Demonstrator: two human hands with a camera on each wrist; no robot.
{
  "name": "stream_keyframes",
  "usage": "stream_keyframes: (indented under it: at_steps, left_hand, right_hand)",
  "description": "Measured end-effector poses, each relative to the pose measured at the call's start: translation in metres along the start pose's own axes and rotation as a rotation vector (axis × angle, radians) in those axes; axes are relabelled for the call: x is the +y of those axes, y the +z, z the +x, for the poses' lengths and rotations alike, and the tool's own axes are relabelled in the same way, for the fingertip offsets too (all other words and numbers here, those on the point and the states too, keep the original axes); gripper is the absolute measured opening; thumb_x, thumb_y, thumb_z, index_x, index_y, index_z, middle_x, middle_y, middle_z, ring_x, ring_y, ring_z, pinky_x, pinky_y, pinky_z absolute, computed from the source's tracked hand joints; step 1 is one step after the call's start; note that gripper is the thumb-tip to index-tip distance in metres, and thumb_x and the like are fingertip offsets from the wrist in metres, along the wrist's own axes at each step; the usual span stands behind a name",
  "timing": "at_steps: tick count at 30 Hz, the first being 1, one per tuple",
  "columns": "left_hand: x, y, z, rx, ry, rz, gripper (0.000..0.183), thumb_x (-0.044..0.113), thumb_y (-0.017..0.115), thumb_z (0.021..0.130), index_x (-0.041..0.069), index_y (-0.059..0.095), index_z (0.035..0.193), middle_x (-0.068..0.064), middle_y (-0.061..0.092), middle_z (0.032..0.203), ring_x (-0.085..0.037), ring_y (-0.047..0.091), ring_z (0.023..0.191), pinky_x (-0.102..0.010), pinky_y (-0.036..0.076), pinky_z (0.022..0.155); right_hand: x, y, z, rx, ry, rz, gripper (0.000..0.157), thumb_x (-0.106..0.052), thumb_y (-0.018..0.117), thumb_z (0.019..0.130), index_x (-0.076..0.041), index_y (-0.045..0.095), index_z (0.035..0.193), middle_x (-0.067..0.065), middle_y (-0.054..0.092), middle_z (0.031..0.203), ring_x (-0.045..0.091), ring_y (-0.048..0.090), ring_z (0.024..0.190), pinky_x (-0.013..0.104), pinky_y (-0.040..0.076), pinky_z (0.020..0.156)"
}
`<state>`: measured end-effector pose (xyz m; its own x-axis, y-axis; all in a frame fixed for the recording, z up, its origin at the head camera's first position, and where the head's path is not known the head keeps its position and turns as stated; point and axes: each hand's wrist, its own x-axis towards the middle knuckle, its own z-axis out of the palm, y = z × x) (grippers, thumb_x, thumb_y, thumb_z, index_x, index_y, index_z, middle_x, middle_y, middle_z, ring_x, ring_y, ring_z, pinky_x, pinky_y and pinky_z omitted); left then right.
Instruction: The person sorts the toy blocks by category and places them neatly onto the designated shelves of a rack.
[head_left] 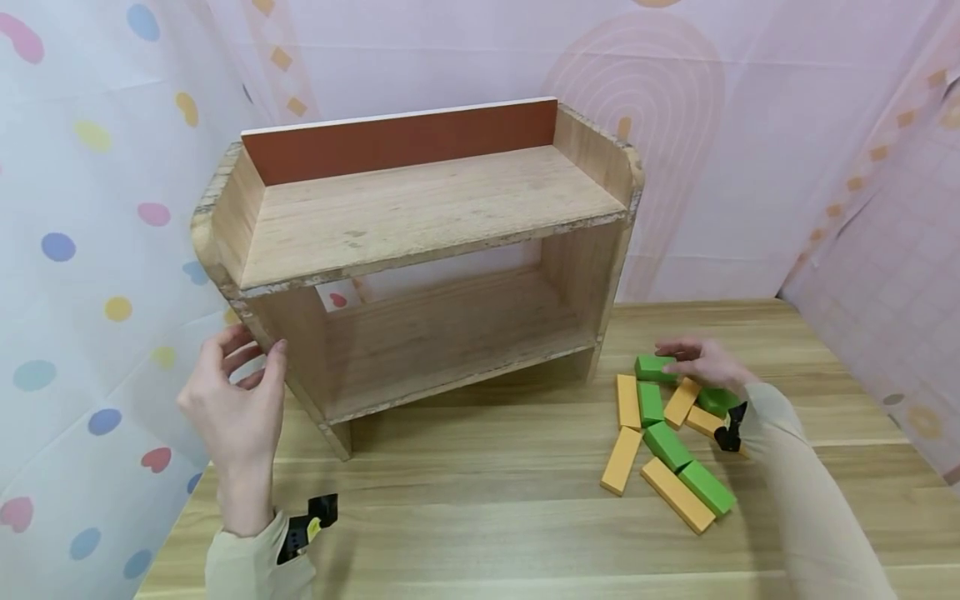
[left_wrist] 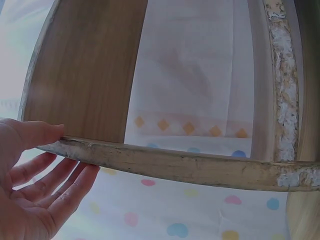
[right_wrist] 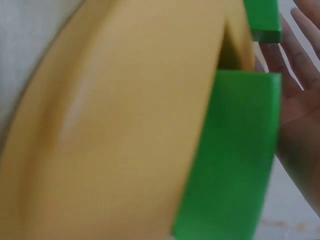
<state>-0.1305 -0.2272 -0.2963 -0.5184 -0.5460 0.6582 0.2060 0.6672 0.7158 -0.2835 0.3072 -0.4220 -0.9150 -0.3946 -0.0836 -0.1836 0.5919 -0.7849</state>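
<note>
A small two-tier wooden shelf (head_left: 442, 208) with a reddish-brown back strip stands on the table. My left hand (head_left: 238, 396) holds the front edge of its left side panel (left_wrist: 165, 160), thumb on the inner face and fingers behind. To the right of the shelf lies a loose group of green and yellow rectangular blocks. My right hand (head_left: 708, 362) reaches over the back of that group, its fingers loosely extended at a green block (head_left: 656, 368). In the right wrist view, a yellow block (right_wrist: 125, 120) and a green block (right_wrist: 232, 150) cover much of the scene, with the fingers behind them.
Nearer the table's front lie a yellow block (head_left: 678, 496) and a green block (head_left: 707, 488), side by side. A rounded green piece (head_left: 716, 402) sits partly behind my right wrist. Patterned cloth (head_left: 465, 50) hangs behind the wooden table (head_left: 465, 533) and along both sides.
</note>
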Motion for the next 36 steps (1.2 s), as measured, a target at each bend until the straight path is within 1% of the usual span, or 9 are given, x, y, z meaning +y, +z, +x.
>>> stream_keyframes:
  at_steps: [3,7,15,17,27,30,31,34,36]
  left_hand:
    - [-0.0011,-0.0002,-0.0004,0.000,0.012,0.002,0.033,0.013,0.070,0.081,-0.005,0.064,0.109,-0.018,0.071,0.104,0.026,0.051,0.076,0.002,0.043,0.066]
    - [-0.0017,-0.0007,-0.0002,-0.002,0.032,0.020,0.031,0.014,0.069,0.082,-0.006,0.064,0.105,-0.019,0.072,0.102,0.027,0.050,0.074,0.004,0.040,0.064]
    - [-0.0026,-0.0024,0.0012,-0.053,0.048,0.093,0.032,0.016,0.066,0.084,-0.008,0.064,0.106,-0.023,0.071,0.101,0.033,0.043,0.071,0.007,0.034,0.062]
    - [-0.0029,-0.0030,0.0015,-0.067,0.048,0.107,0.031,0.016,0.066,0.084,-0.008,0.064,0.105,-0.024,0.071,0.099,0.030,0.048,0.067,0.007,0.033,0.061]
    - [-0.0057,-0.0047,0.0029,-0.098,0.044,0.101,0.028,0.015,0.065,0.085,-0.007,0.065,0.101,-0.026,0.071,0.095,0.035,0.041,0.067,0.008,0.033,0.062]
    - [-0.0059,-0.0043,0.0021,-0.099,0.048,0.127,0.028,0.016,0.065,0.085,-0.006,0.066,0.102,-0.025,0.072,0.095,0.013,0.064,0.068,0.008,0.032,0.062]
    - [-0.0059,-0.0042,0.0019,-0.100,0.048,0.131,0.028,0.016,0.065,0.086,-0.006,0.065,0.102,-0.025,0.072,0.095,0.001,0.070,0.071,0.008,0.032,0.062]
    - [-0.0061,-0.0038,0.0015,-0.103,0.057,0.140,0.028,0.016,0.064,0.086,-0.007,0.065,0.102,-0.025,0.072,0.095,-0.034,0.071,0.079,0.008,0.031,0.062]
    - [-0.0063,-0.0037,0.0014,-0.105,0.057,0.138,0.028,0.016,0.064,0.086,-0.007,0.064,0.102,-0.025,0.071,0.096,-0.037,0.071,0.080,0.009,0.030,0.062]
  right_hand:
    - [0.0044,0.0012,0.0001,-0.005,0.017,0.012,0.054,-0.014,0.065,0.088,0.008,0.046,0.135,0.031,0.051,0.133,0.020,0.061,0.109,0.016,0.048,0.082]
    - [0.0068,0.0027,0.0008,-0.013,0.029,0.027,0.053,-0.009,0.065,0.087,0.009,0.047,0.133,0.033,0.054,0.127,0.000,0.057,0.095,0.015,0.049,0.078]
    - [0.0066,0.0040,0.0003,-0.016,0.061,0.031,0.052,-0.008,0.065,0.087,0.007,0.047,0.133,0.032,0.055,0.125,0.005,0.058,0.093,0.019,0.049,0.076]
    - [0.0066,0.0038,-0.0004,-0.014,0.063,0.037,0.052,-0.008,0.064,0.087,0.008,0.046,0.133,0.033,0.055,0.125,0.004,0.057,0.091,0.019,0.050,0.076]
    - [0.0049,0.0037,-0.0031,0.021,0.079,0.041,0.051,-0.008,0.064,0.087,0.009,0.048,0.132,0.033,0.053,0.126,0.006,0.056,0.092,0.019,0.050,0.074]
    - [0.0039,0.0033,-0.0038,0.033,0.081,0.030,0.052,-0.010,0.064,0.088,0.008,0.047,0.133,0.034,0.051,0.128,0.007,0.055,0.094,0.019,0.049,0.073]
    - [0.0036,0.0029,-0.0040,0.039,0.081,0.028,0.052,-0.010,0.065,0.088,0.008,0.047,0.133,0.034,0.051,0.129,0.008,0.055,0.094,0.019,0.049,0.072]
    - [0.0009,0.0016,-0.0052,0.051,0.094,0.045,0.053,-0.012,0.065,0.088,0.007,0.047,0.134,0.034,0.049,0.130,0.009,0.054,0.091,0.020,0.048,0.069]
    - [-0.0016,0.0005,-0.0063,0.060,0.097,0.053,0.053,-0.012,0.064,0.088,0.006,0.046,0.135,0.033,0.049,0.130,0.012,0.056,0.092,0.021,0.049,0.069]
